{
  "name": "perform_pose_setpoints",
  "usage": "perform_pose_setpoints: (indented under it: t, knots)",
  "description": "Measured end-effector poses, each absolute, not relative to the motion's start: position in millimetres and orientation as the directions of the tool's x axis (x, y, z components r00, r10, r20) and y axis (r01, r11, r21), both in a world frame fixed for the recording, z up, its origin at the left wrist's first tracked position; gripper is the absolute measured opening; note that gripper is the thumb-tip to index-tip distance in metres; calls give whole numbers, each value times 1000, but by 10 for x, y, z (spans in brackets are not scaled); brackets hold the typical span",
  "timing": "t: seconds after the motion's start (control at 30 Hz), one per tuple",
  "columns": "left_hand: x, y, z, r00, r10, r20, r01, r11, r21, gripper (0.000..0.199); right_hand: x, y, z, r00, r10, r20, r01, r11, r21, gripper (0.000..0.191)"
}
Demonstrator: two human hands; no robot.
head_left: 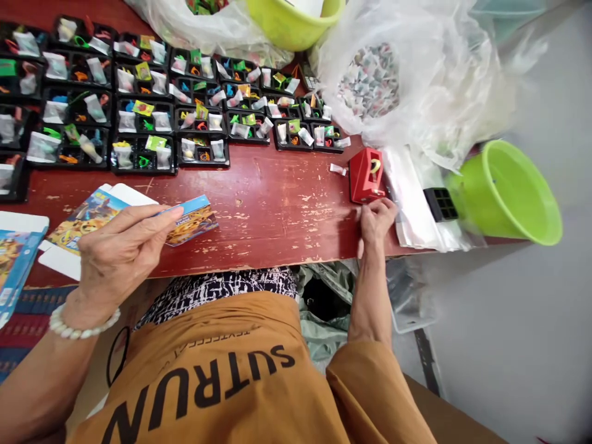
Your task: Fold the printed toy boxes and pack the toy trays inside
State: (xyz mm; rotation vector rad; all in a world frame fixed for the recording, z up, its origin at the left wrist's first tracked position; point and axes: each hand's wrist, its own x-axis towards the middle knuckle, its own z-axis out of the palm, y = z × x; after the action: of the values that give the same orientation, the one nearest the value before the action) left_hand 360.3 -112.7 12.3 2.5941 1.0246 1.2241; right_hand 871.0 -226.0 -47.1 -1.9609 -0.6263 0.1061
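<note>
Black compartment trays [202, 161] crowd the far side of the red wooden table [272, 228], their sections holding small clear packets [124, 120] and bright plastic toys. A clear bag [370, 80] holds printed scraps. The left hand [123, 253] pinches a blue printed card [192, 222] above the table. The half-curled right hand [377, 222], apparently empty, sits just below a red tape dispenser [367, 176].

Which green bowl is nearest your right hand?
The lime-green plastic basin tipped on its side at far right, closest to the right hand. The other green basin sits farther away, cut off by the top edge.
</note>
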Motion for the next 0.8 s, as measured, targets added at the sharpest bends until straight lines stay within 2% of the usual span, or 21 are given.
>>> perform_pose_setpoints:
  t: [0.07,0.13,0.2,0.27,0.33,0.4,0.5,0.6,0.7,0.8]
  knots:
    - [3633,-1137,145,443,624,643,512,-765,390,42,8501,-2286,-474,867,398,301,453,-378,-807,18]
    - [3649,-1147,161,451,639,623,496,-760,420,34,8169,-2242,-405,820,433,374,537,-359,-763,13]
    - [3648,-1149,164,466,653,597,502,-751,430,29,7675,-2135,-260,703,626,337,549,-175,-817,21]
    - [3635,-1147,155,479,665,572,516,-741,430,29,7054,-1993,-63,511,811,283,421,51,-906,19]
    - [3620,-1149,140,474,681,559,533,-727,433,32,6422,-1838,120,302,900,316,307,222,-925,14]
    - [3609,-1158,120,457,702,546,543,-706,453,40,5909,-1695,219,145,927,345,218,310,-925,13]
    - [3604,-1176,83,431,739,517,538,-671,510,50,5489,-1553,191,78,945,319,224,295,-929,18]
    - [3604,-1186,34,415,748,518,532,-661,529,55,5389,-1518,93,141,948,286,372,216,-902,27]
    - [3596,-1183,-20,430,695,577,512,-714,478,55,5393,-1545,69,191,947,259,468,144,-872,35]
    - [3579,-1174,-59,496,588,639,451,-803,389,51,5395,-1573,106,193,954,227,462,116,-879,35]
